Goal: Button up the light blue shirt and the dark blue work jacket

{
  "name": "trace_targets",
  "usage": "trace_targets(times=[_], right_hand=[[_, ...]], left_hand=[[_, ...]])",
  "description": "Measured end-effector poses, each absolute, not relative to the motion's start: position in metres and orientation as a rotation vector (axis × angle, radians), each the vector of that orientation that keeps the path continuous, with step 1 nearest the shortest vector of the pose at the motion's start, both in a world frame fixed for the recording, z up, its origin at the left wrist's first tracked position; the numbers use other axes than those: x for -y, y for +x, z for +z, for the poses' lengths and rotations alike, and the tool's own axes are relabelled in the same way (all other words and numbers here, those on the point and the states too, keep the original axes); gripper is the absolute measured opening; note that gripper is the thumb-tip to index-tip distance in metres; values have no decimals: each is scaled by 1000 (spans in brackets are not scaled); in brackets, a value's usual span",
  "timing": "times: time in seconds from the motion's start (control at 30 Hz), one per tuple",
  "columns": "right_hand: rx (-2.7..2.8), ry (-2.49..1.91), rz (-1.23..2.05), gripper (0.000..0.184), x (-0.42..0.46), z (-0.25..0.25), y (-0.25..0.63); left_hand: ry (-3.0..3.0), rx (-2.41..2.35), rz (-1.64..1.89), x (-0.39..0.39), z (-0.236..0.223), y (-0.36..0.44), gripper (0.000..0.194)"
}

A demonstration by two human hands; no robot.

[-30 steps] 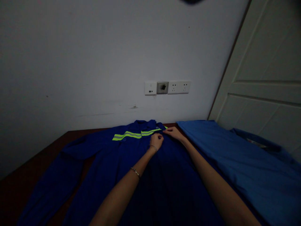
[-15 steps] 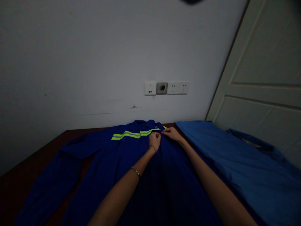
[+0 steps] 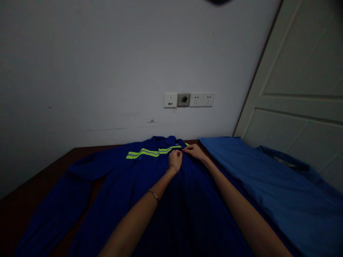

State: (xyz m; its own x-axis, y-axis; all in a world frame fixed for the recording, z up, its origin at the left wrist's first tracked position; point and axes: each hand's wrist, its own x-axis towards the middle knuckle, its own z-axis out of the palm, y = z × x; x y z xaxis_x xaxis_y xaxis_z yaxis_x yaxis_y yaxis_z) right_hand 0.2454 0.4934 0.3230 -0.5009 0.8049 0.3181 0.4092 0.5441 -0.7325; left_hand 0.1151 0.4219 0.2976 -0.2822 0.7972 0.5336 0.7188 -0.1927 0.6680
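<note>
A dark blue work jacket [image 3: 118,192] lies spread out, its collar toward the wall and one sleeve stretched to the left. A yellow-green reflective strip [image 3: 150,153] with a grey line runs across its chest. My left hand [image 3: 175,159] is closed on the jacket's front just below the strip. Close beside it on the right, my right hand [image 3: 195,151] pinches the cloth between thumb and fingers. Whatever lies between the fingertips is too small and dark to make out. Bracelets circle my left wrist and forearm.
A lighter blue garment [image 3: 268,192] lies to the right, partly over the jacket's side. Beneath is a dark red-brown tabletop [image 3: 34,175]. Behind rises a pale wall with socket plates [image 3: 202,100]. A panelled door [image 3: 300,78] stands at the right.
Both hands keep their grip at the same place on the jacket, with barely any finger motion. The whole view has shifted very slightly.
</note>
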Motion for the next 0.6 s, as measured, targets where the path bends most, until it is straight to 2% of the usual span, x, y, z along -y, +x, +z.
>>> trace_targets(times=[0.3,0.6], right_hand=[[2074,-1013,1032,45,-488,329,248],[1953,-1048,1206,27,-498,318,250]], left_hand=[[1788,-1908,1482,-421,298,116,17],[1565,-1746,1609,-422,298,118,14]])
